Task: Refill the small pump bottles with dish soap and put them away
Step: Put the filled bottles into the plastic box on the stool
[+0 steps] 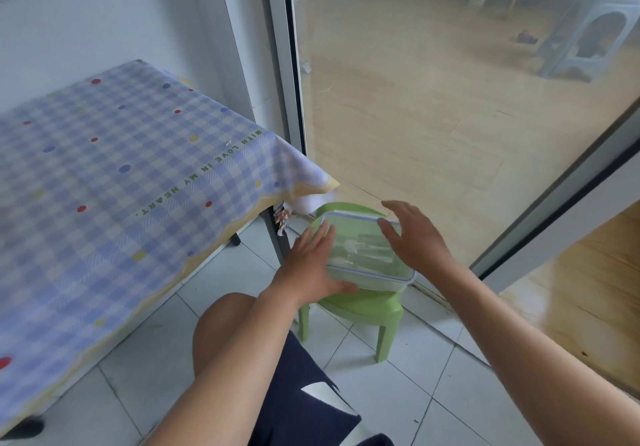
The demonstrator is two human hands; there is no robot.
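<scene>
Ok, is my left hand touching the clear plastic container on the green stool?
Touching. The head view shows the left hand pressed against the near-left side of the clear lidded container, thumb under its bottom edge.

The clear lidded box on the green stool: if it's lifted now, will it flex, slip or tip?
The clear lidded box looks like rigid plastic, so it probably won't flex. Its smooth walls could slip unless both hands clamp it. Little shows inside, so it is likely light, and it sits near the edge of the green stool, so a push might slide it off.

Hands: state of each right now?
Left hand: open, flat against the box side.
Right hand: open, fingers spread over the box lid.
</scene>
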